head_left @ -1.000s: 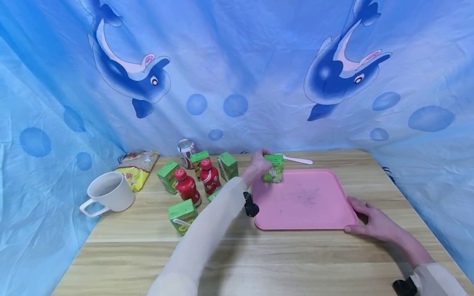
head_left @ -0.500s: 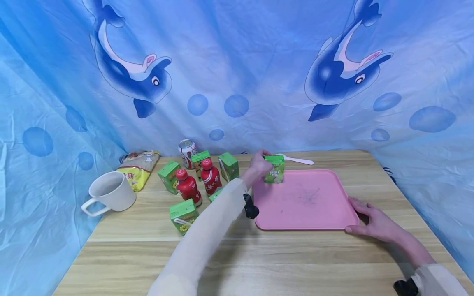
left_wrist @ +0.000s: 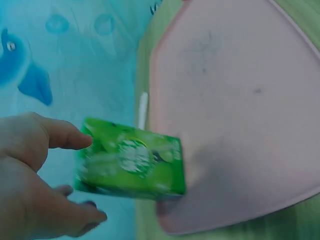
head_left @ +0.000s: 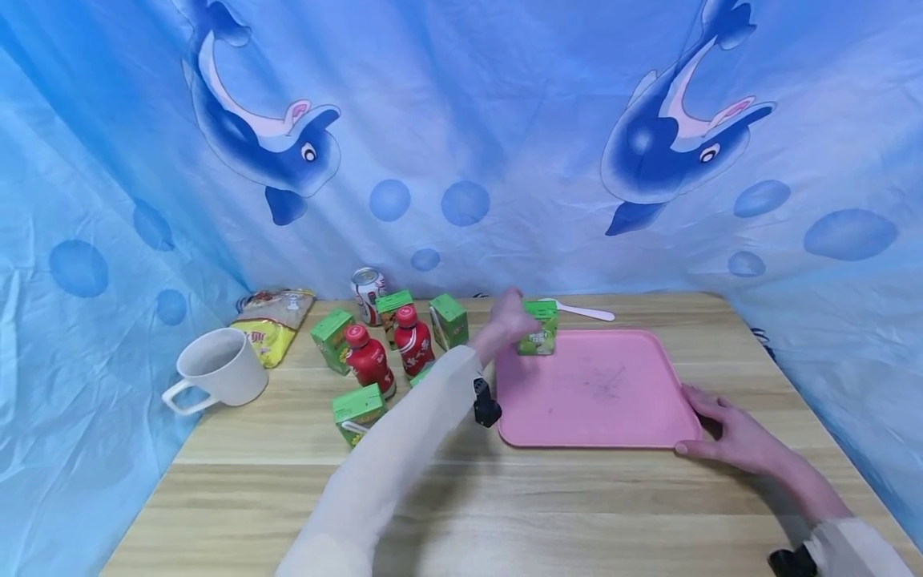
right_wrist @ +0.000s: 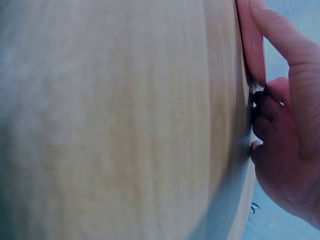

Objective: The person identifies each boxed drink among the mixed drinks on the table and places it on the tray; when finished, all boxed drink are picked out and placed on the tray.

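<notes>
The left hand point(head_left: 510, 317) is at the back left corner of the pink tray point(head_left: 598, 393), beside an upright green drink box point(head_left: 541, 330). In the left wrist view the fingers of that hand point(left_wrist: 45, 175) stand spread apart; one fingertip is at the corner of the green box point(left_wrist: 135, 162), the others are off it. The right hand point(head_left: 735, 437) holds the tray's front right corner. The right wrist view shows that hand point(right_wrist: 290, 115) with its thumb on the tray rim point(right_wrist: 254, 45) and the other fingers bent beneath.
Left of the tray stand several green drink boxes point(head_left: 358, 407), red bottles point(head_left: 370, 365) and a can point(head_left: 368, 292). Farther left are a white mug point(head_left: 229, 373) and a snack bag point(head_left: 274, 324). A white spoon point(head_left: 587, 312) lies behind the tray, near the blue curtain point(head_left: 534, 144).
The fingers of the left hand have lifted and loosened from the green box, which stays at the tray's back left corner. The right hand keeps its place. The head view has shifted slightly.
</notes>
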`<state>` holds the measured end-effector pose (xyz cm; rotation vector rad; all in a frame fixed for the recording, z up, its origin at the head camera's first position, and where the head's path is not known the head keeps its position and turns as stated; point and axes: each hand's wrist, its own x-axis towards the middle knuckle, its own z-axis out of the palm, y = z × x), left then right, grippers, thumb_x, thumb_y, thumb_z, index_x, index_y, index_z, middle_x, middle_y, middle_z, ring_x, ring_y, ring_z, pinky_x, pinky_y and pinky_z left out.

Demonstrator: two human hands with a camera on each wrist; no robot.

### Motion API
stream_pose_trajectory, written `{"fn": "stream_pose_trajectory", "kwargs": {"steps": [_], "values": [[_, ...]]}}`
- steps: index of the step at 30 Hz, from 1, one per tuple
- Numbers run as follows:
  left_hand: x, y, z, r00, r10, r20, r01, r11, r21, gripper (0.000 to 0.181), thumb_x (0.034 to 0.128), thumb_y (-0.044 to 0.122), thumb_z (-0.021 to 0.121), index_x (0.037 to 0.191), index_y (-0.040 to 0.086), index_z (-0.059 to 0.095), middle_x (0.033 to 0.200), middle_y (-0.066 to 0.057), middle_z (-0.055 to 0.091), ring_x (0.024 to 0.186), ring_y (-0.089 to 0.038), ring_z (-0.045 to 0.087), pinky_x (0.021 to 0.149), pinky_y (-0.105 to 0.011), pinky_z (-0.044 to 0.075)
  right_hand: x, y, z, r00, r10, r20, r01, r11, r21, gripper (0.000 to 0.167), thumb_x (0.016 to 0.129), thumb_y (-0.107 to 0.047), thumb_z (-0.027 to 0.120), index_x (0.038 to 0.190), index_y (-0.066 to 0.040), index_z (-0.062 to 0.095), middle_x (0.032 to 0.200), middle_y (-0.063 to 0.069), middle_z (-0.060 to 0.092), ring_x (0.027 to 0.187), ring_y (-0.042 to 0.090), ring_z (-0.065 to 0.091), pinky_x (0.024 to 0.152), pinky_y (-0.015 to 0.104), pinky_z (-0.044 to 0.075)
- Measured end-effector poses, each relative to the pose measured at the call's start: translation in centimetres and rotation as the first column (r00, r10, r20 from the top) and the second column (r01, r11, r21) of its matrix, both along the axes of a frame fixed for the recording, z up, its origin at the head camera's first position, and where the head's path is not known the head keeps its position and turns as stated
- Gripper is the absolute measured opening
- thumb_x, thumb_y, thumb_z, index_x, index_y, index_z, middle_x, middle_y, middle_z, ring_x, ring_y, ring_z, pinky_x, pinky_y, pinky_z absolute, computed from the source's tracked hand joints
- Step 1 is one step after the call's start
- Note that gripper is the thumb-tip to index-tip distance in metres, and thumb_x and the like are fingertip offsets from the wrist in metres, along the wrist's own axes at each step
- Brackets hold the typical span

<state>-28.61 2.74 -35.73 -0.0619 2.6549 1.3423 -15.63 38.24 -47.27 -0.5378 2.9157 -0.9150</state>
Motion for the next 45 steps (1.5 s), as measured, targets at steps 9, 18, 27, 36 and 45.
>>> {"fn": "stream_pose_trajectory", "kwargs": {"steps": [9, 18, 27, 36, 45], "values": [[3.4, -0.8, 5.7, 0.956, -0.207, -0.207, 0.189, 0.977, -0.104, 0.06, 0.0882, 0.01, 0.074, 0.14, 0.001, 0.045, 0.136, -0.015, 0.05, 0.121, -0.028, 0.05, 0.099, -0.035, 0.046, 0.3, 0.0, 0.0, 1.0, -0.01, 0.025, 0.01, 1.0, -0.015, 0.1, 0.078, -0.04, 0.085, 0.149, 0.009, 0.035, 0.149, 0.036, 0.035, 0.131, 0.063, 0.028, 0.102, 0.076, 0.023], [7.5, -7.4, 11.0, 0.903, -0.24, -0.357, 0.29, 0.953, 0.092, 0.046, 0.0894, 0.007, 0.072, 0.131, 0.0, 0.053, 0.123, -0.012, 0.059, 0.112, -0.027, 0.06, 0.09, -0.031, 0.054, 0.2, -0.1, 0.2, 1.0, -0.001, 0.012, 0.001, 1.0, -0.016, 0.099, 0.078, -0.038, 0.085, 0.148, 0.011, 0.035, 0.149, 0.036, 0.034, 0.131, 0.064, 0.028, 0.103, 0.076, 0.022], [10.1, -17.3, 13.0, 0.853, 0.007, -0.523, 0.131, 0.965, 0.228, 0.038, 0.0918, 0.003, 0.068, 0.128, -0.003, 0.057, 0.121, -0.013, 0.061, 0.112, -0.025, 0.057, 0.097, -0.035, 0.049, 0.1, 0.1, -0.1, 1.0, 0.008, -0.003, -0.008, 1.0, -0.014, 0.099, 0.078, -0.037, 0.085, 0.148, 0.011, 0.035, 0.148, 0.037, 0.034, 0.13, 0.064, 0.029, 0.105, 0.074, 0.021], [11.3, -24.3, 10.3, 0.838, 0.251, -0.485, -0.119, 0.951, 0.286, 0.047, 0.0947, 0.005, 0.066, 0.139, -0.003, 0.052, 0.129, -0.015, 0.058, 0.117, -0.021, 0.053, 0.098, -0.029, 0.048, 0.0, 0.1, 0.2, 1.0, 0.009, 0.017, -0.009, 1.0, -0.016, 0.098, 0.079, -0.038, 0.085, 0.147, 0.013, 0.035, 0.149, 0.037, 0.033, 0.133, 0.061, 0.028, 0.112, 0.07, 0.012], [9.3, -27.8, 5.4, 0.879, 0.329, -0.346, -0.257, 0.937, 0.238, 0.056, 0.094, 0.004, 0.063, 0.144, -0.007, 0.041, 0.141, -0.027, 0.048, 0.132, -0.04, 0.044, 0.111, -0.046, 0.038, 0.2, -0.1, 0.4, 1.0, 0.017, -0.001, -0.017, 1.0, -0.02, 0.097, 0.079, -0.037, 0.085, 0.146, 0.014, 0.036, 0.147, 0.038, 0.035, 0.131, 0.062, 0.031, 0.117, 0.062, 0.008]]}}
